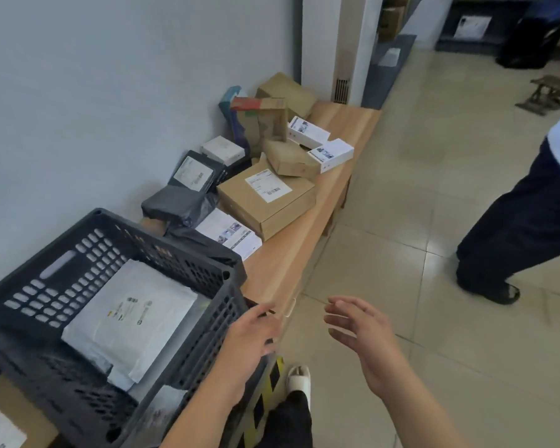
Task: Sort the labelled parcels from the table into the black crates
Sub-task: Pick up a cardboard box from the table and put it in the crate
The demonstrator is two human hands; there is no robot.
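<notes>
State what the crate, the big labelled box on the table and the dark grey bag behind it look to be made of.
Black crate: moulded plastic by its look, matte, with rows of punched slots and a handle cut-out.
Big labelled box: brown corrugated cardboard, dull, folded edges, a white printed paper label on top.
Dark grey bag: thin plastic film, likely a poly mailer, going by its creases and faint sheen.

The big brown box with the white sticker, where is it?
In the head view, the big brown box sits mid-table near the front edge of the wooden table, right of the grey plastic parcel and just behind a flat white box.
</notes>
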